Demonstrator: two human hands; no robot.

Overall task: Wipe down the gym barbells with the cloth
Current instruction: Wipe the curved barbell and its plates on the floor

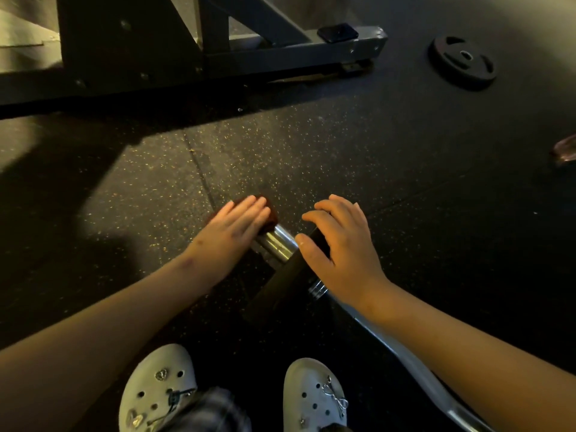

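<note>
A chrome barbell (402,350) lies on the dark rubber floor and runs from the lower right up to its sleeve end (277,241) at the centre. A black weight plate (280,285) sits on the sleeve. My left hand (230,232) lies flat, fingers straight, pressing a dark red cloth (271,215) onto the sleeve's tip. My right hand (339,244) rests on the top rim of the plate, its thumb and fingers curved over the edge. Most of the cloth is hidden under my left hand.
A grey steel rack base (280,54) crosses the top, with a dark phone (337,32) lying on it. A loose black plate (463,62) lies on the floor at the upper right. My two white clogs (159,391) stand at the bottom. A dark object (565,149) shows at the right edge.
</note>
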